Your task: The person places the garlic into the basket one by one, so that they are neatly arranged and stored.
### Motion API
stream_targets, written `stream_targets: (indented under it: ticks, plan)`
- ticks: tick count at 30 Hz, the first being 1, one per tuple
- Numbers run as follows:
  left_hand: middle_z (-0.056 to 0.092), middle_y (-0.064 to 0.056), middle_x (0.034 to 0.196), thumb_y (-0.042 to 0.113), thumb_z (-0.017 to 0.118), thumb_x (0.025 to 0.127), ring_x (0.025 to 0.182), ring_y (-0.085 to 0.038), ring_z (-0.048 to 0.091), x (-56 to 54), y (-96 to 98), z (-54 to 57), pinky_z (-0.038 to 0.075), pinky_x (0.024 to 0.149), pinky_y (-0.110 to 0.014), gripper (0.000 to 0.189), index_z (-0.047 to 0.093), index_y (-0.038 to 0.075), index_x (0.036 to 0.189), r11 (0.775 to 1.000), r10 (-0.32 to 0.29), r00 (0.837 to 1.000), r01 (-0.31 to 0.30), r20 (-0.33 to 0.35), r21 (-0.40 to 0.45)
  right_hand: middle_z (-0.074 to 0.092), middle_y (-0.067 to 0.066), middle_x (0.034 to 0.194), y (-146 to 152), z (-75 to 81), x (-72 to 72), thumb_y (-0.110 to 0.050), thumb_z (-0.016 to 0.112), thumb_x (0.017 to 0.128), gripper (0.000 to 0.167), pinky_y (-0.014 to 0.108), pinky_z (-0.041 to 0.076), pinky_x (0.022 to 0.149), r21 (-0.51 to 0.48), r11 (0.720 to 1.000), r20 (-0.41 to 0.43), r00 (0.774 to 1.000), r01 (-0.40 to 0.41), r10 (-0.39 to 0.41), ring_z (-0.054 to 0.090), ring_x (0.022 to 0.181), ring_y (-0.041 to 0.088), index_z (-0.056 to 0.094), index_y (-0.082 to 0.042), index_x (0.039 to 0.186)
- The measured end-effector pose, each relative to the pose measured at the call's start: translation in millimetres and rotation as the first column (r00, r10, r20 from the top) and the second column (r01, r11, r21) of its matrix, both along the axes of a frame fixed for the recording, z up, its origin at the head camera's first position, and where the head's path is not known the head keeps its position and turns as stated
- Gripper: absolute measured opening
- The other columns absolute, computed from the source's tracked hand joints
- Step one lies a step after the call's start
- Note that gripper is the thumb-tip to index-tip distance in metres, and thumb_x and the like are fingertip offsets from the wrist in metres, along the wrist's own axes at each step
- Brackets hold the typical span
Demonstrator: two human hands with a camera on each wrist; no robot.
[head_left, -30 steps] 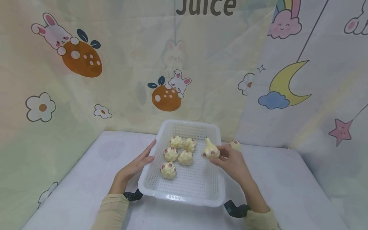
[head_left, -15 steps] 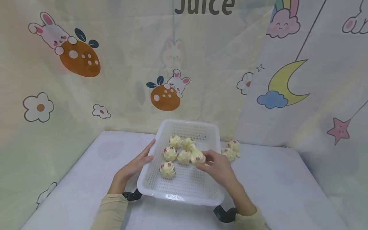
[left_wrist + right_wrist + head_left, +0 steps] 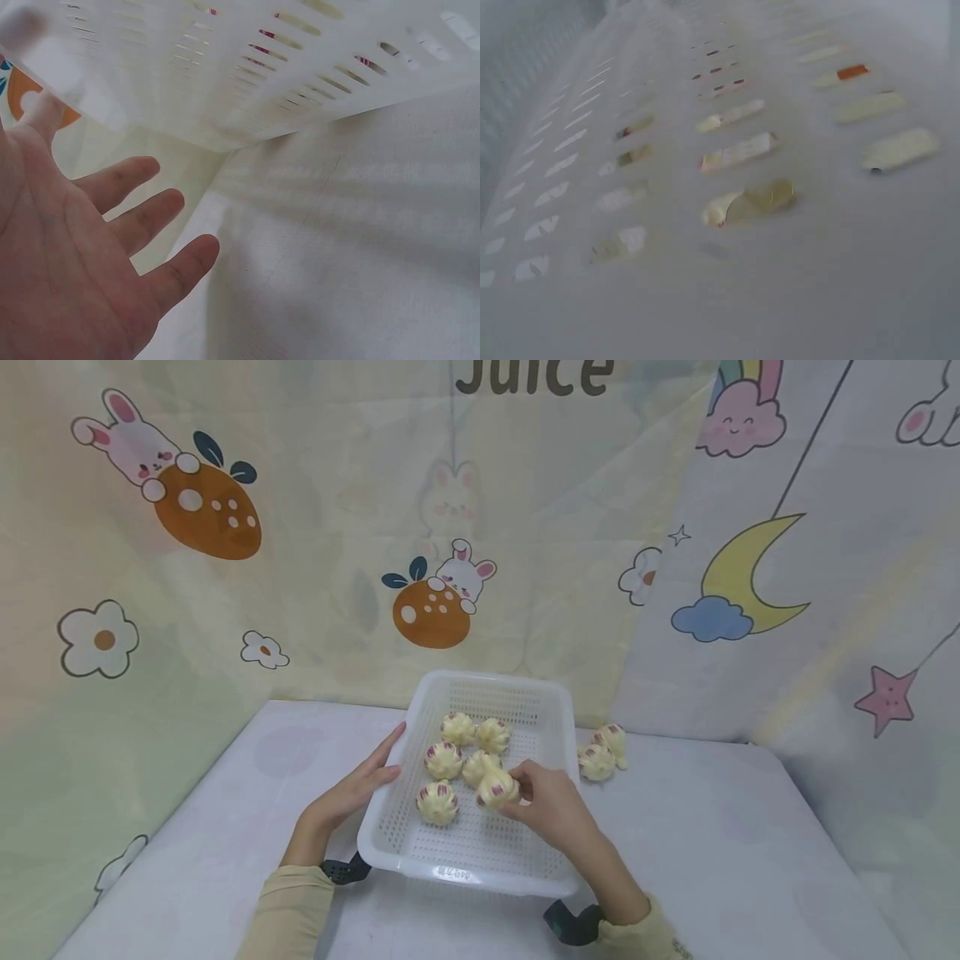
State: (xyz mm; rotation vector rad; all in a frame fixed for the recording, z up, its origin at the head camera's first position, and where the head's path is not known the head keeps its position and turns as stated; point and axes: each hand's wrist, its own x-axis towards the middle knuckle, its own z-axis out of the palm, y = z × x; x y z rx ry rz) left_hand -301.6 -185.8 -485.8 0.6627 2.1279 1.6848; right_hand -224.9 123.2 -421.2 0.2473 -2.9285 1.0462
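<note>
My right hand pinches a garlic bulb, cream with purple patches, by its side, low inside a white perforated basket. Several similar bulbs, such as the front-left garlic bulb, sit in the basket's left and middle part. The held bulb partly covers one behind it. My left hand rests against the basket's left rim; in the left wrist view its fingers are spread and fairly straight beside the slotted wall. The right wrist view shows only the slotted basket wall, hiding the right hand.
Two more garlic bulbs lie on the white table just right of the basket, touching each other. A patterned cloth backdrop rises right behind the basket and table edge.
The right hand has carried its garlic bulb from the basket's right side leftward and down, toward the front-left bulbs. Two bulbs on the table came into fuller view. The left hand has stayed put.
</note>
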Motion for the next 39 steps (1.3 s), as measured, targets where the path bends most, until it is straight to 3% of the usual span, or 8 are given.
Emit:
stream_targets:
  ticks: [4,7,23,29,39]
  plan:
    - [-0.003,0.001,0.161,0.028,0.038,0.101,0.143,-0.041,0.021,0.6,-0.5,1.4,0.033,0.104,-0.06,0.062,0.003,0.044,0.15,1.0,-0.01,1.0,0.01,0.0,0.006,0.058,-0.002,0.077,-3.6,0.4,0.2,-0.023,0.083,0.072,0.038,0.024,0.041,0.061,0.095,0.995,-0.001,1.0,-0.026,0.027,0.048,0.069,0.011,0.063,-0.01,0.101]
    - [-0.002,0.0,0.162,0.028,0.037,0.101,0.142,-0.041,0.022,1.1,-1.0,2.0,0.034,0.104,-0.059,0.061,0.003,0.044,0.15,1.0,-0.013,1.0,0.013,0.002,0.007,0.057,-0.002,0.074,-5.6,1.4,0.6,-0.023,0.082,0.072,0.036,0.022,0.037,0.057,0.13,0.991,-0.002,0.999,-0.041,0.041,0.045,0.065,0.011,0.063,-0.01,0.098]
    - [-0.001,0.002,0.162,0.028,0.038,0.101,0.144,-0.038,0.019,2.6,1.3,3.9,0.029,0.106,-0.062,0.062,0.005,0.045,0.15,1.0,0.004,1.0,-0.004,0.008,0.003,0.057,-0.006,0.072,-6.3,0.9,-0.4,-0.021,0.084,0.069,0.031,0.024,0.04,0.058,0.175,0.978,0.066,0.993,-0.111,0.101,0.048,0.064,0.01,0.062,-0.012,0.088]
    - [0.0,0.002,0.162,0.027,0.037,0.101,0.144,-0.039,0.021,3.3,2.9,3.9,0.033,0.105,-0.06,0.062,0.005,0.045,0.15,1.0,0.009,1.0,-0.009,0.008,0.005,0.051,-0.005,0.066,-5.7,-1.3,-0.5,-0.023,0.085,0.068,0.031,0.022,0.035,0.053,0.191,0.976,0.075,0.993,-0.102,0.089,0.044,0.061,0.01,0.058,-0.014,0.082]
    - [0.001,0.002,0.162,0.027,0.036,0.101,0.144,-0.039,0.02,4.1,3.2,3.6,0.028,0.107,-0.062,0.061,0.005,0.045,0.15,1.0,0.005,1.0,-0.006,0.017,0.021,0.052,-0.004,0.066,-6.2,-5.5,-3.7,-0.025,0.084,0.068,0.031,0.024,0.037,0.053,0.212,0.972,0.112,0.99,-0.105,0.083,0.047,0.06,0.011,0.059,-0.014,0.083]
